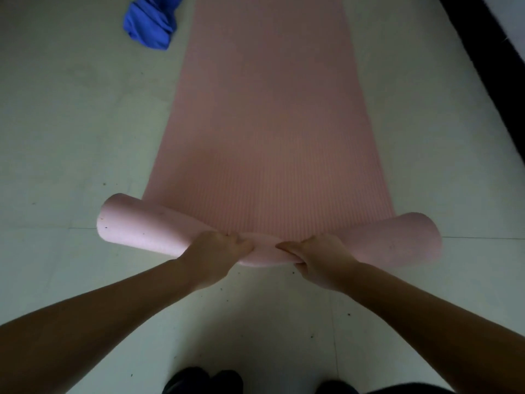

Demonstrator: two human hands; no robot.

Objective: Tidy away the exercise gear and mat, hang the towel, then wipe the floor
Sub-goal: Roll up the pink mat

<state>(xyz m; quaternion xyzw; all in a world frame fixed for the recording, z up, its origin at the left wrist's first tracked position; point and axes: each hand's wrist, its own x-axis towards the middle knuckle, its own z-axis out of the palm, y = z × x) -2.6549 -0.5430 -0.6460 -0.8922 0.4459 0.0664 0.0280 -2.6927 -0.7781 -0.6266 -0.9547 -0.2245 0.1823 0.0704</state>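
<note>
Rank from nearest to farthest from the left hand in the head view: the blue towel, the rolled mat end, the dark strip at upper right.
From the left hand:
1. Rolled mat end: gripped by that hand, near edge.
2. Blue towel: on the floor, upper left beside the mat.
3. Dark strip: far upper right.

head view: one wide-angle camera | faces forward and down | close above both forearms | pale tiled floor (pixel 71 143) fills the frame
</note>
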